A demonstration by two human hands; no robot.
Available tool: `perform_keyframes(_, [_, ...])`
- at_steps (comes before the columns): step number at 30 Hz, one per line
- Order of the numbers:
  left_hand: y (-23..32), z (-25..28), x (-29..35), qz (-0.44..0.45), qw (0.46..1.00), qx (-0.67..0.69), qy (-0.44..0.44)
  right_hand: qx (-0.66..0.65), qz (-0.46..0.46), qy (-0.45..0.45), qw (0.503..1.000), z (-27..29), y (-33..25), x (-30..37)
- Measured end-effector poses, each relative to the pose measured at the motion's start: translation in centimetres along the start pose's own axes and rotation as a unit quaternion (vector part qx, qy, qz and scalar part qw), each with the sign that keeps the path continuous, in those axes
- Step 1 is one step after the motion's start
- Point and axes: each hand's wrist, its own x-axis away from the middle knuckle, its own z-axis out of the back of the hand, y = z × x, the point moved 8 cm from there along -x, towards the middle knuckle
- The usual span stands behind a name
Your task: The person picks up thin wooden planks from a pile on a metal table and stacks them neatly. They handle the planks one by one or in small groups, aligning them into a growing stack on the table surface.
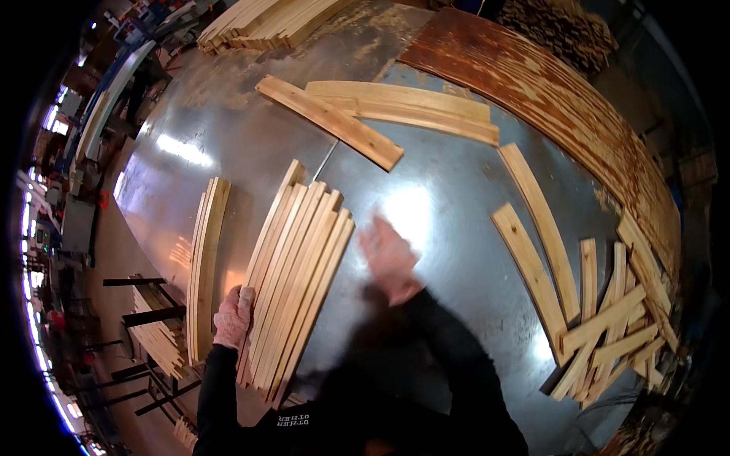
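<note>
Visibly, left hand [233, 318] touches one bundle of pale, narrow wooden slats [295, 281] at eight o'clock, grip closure indeterminable; blurred right hand [391, 257] points toward eleven, grip spread. Two pale wooden planks [530, 277]: three o'clock.

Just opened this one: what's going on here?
A person works at a metal table. The left hand rests against the left side of a row of wooden strips. The right hand, blurred, is open just right of the row, apparently holding nothing. A smaller stack stands to the left; a jumbled pile lies at the right.
</note>
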Motion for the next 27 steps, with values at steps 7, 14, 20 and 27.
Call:
perform_keyframes(7, [22.3, -4.0, -6.0, -0.053, 0.83, 0.538, -0.139, 0.384, -0.003, -0.098, 0.918, 6.5, 6.6, -19.0])
perform_keyframes(14, [33.4, -18.9, -6.3, 0.144, 0.427, 0.837, -0.31, 0.111, -0.088, -0.25, 0.958, 14.8, 6.2, -11.8])
perform_keyframes(20, [32.4, -23.2, -2.5, 0.229, 0.612, 0.691, -0.31, 0.535, 0.082, 0.071, 0.838, 23.1, 13.4, -28.7])
perform_keyframes(27, [35.2, -19.5, -9.0, -0.022, 0.966, 0.249, 0.071, 0.476, -0.018, 0.025, 0.879, 18.3, 15.2, -24.2])
